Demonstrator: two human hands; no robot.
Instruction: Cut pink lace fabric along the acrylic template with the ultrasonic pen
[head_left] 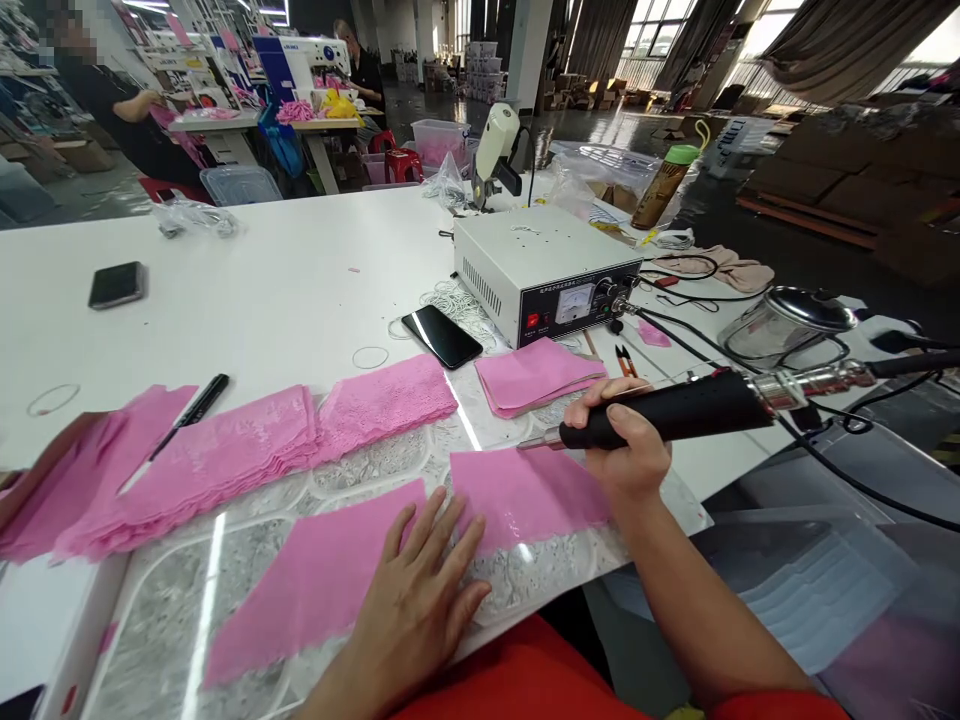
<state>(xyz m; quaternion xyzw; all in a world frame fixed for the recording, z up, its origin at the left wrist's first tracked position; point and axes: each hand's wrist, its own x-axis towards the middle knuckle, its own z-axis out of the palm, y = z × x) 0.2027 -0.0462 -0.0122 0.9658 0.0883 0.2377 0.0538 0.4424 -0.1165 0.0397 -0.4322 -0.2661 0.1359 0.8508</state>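
Observation:
My right hand (626,450) is wrapped round the black handle of an ultrasonic cutter (675,412), whose narrow metal tip touches the top edge of a pink fabric piece (532,500). Flat on the marbled board (345,480), my left hand (424,580) has its fingers spread, with the fingertips at the left end of that piece. Partly under this hand lies a second, longer pink fabric piece (315,580). Behind it are stacks of pink fabric (247,450) with lacy edges, and a smaller pink stack (536,375) sits behind the cutter tip.
A cable joins the cutter to a grey control box (547,260) with a meter. Nearby are a black phone (442,336), a pen (195,408), a glass jar (784,325) and a bottle (666,187). Another person's arm (49,475) reaches in at left. Plastic bins (817,560) stand at right.

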